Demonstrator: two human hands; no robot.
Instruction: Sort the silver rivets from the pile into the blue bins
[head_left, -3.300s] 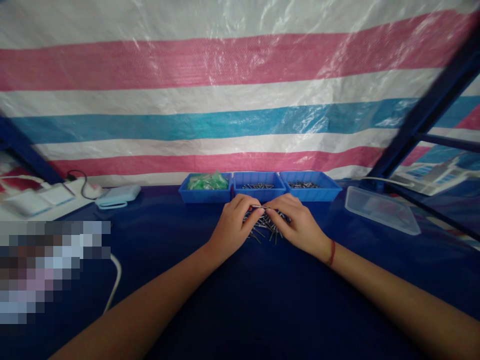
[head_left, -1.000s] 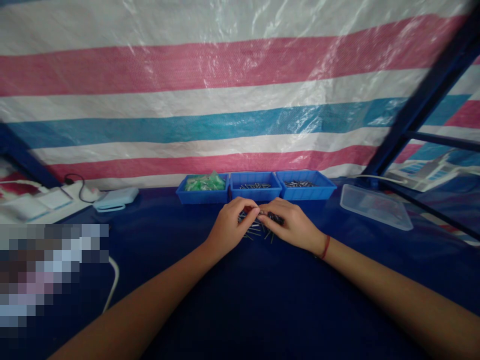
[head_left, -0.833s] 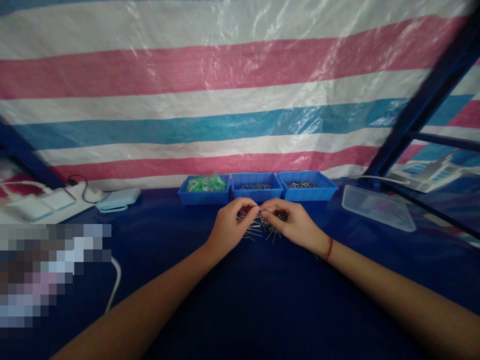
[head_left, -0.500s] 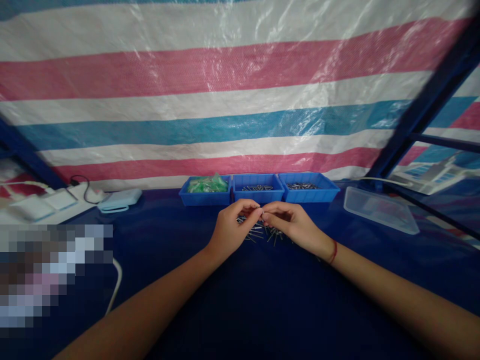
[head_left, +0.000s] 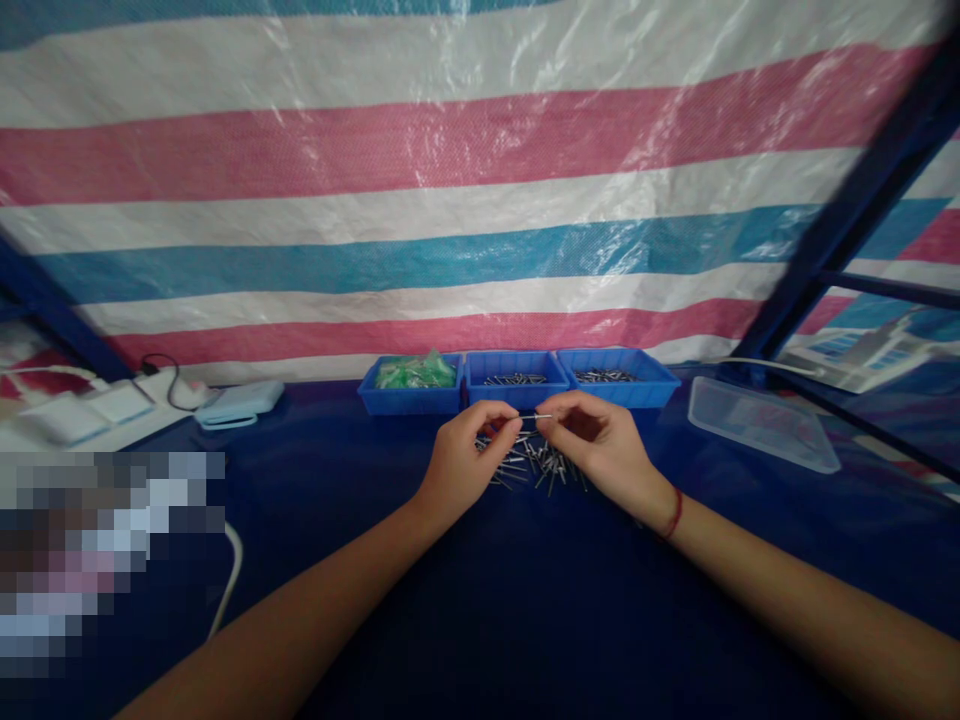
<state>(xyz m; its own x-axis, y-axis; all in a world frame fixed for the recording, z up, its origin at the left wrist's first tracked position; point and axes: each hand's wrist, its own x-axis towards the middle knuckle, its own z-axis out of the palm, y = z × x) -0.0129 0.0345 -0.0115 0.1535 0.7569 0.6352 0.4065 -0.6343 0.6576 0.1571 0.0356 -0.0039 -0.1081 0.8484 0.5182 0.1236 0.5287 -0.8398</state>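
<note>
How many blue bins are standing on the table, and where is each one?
3: the left bin holds green bags, the middle bin and the right bin hold metal pins, all side by side beyond the hands.

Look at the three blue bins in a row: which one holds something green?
The leftmost blue bin, at the left hand's end of the row. It contains green plastic wrapping; the other two hold loose metal pins.

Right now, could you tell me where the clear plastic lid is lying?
In the head view, the clear plastic lid lies on the blue table at the right, beyond the right-hand blue bin.
</note>
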